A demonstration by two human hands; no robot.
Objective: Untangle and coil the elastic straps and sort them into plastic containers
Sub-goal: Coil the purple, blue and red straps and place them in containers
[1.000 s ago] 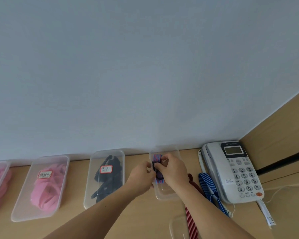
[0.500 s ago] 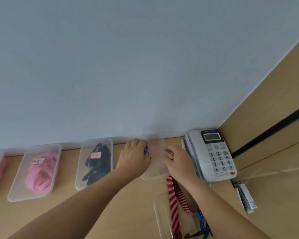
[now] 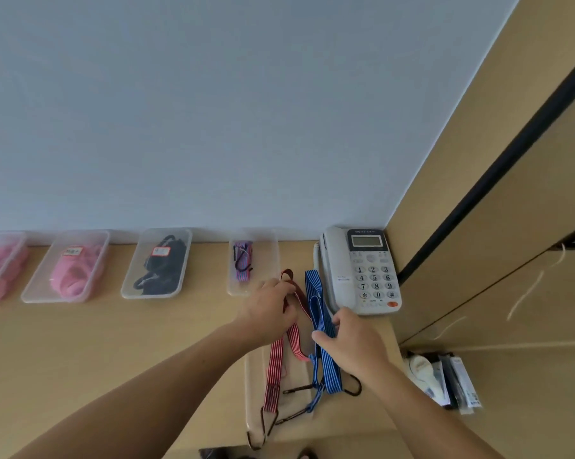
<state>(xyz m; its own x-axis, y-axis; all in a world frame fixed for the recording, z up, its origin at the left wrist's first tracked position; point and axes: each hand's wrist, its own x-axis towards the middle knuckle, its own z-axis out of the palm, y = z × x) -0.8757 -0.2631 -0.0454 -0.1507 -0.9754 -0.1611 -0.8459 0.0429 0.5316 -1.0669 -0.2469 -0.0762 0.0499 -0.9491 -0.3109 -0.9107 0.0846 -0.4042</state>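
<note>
Gripping the red striped strap (image 3: 277, 356) with your left hand (image 3: 270, 311), fingers curled shut around it just below its loop. Your right hand (image 3: 352, 339) has the blue striped strap (image 3: 322, 321) pinched between thumb and fingers. Both straps trail back over a clear tray (image 3: 253, 385) on the wooden desk (image 3: 113, 342). One coiled strap (image 3: 242, 263) already sits in the clear container (image 3: 269, 260) by the grey wall (image 3: 213, 111), phone (image 3: 362, 270) beside it.

- Red strap (image 3: 276, 359): red with white stripes.
- Blue strap (image 3: 322, 319): blue with white stripes.
- Coiled strap (image 3: 243, 265): red and blue stripes.
- 2 left boxes (image 3: 40, 286): clear, pink contents.
- 3rd box (image 3: 130, 286): clear, black contents, red-edged label.
- Phone (image 3: 337, 260): white, orange button.
- Desk (image 3: 113, 342): tan.
- Wall (image 3: 213, 111): pale grey-blue.
</note>
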